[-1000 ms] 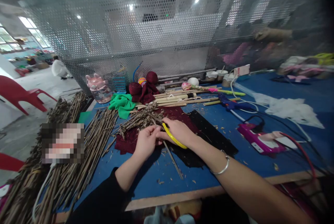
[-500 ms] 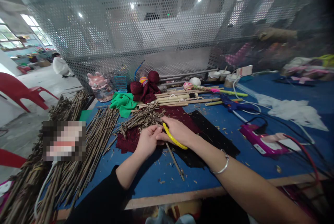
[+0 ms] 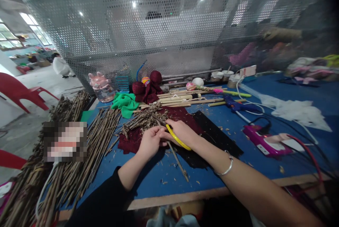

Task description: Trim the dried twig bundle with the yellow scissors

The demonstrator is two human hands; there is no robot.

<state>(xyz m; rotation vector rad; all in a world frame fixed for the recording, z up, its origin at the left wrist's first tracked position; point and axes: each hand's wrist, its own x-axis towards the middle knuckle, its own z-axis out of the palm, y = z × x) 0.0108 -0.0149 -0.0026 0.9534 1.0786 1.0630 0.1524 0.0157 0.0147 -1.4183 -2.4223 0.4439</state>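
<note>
My left hand (image 3: pixel 148 142) is closed, thumb and fingertips pinching a dry plant stem (image 3: pixel 179 163) whose lower end slants down toward the table's front edge. My right hand (image 3: pixel 181 134) grips scissors with a yellow handle (image 3: pixel 177 138); the loop passes over the back of the hand, and the dark blades point away to the upper left. Its fingers meet those of my left hand at the stem. Just beyond the fingertips lies a heap of dried stalks with shrivelled heads (image 3: pixel 144 118), resting on dark red cloth (image 3: pixel 129 144). Black cloth (image 3: pixel 212 135) lies to the right.
Bundles of long dry stems (image 3: pixel 87 149) cover the left side. Farther back are green cloth (image 3: pixel 125 105), a pink-lidded jar (image 3: pixel 100 87) and thin sticks (image 3: pixel 182 100). A blue glue gun (image 3: pixel 233 104) and a purple power strip (image 3: pixel 261 142) with cables lie right. A perforated metal screen (image 3: pixel 148 33) stands behind.
My hands stay together at nearly the same spot. The stem's lower end shifts slightly right, and the scissor blades show more clearly beyond the fingers than a second ago.
</note>
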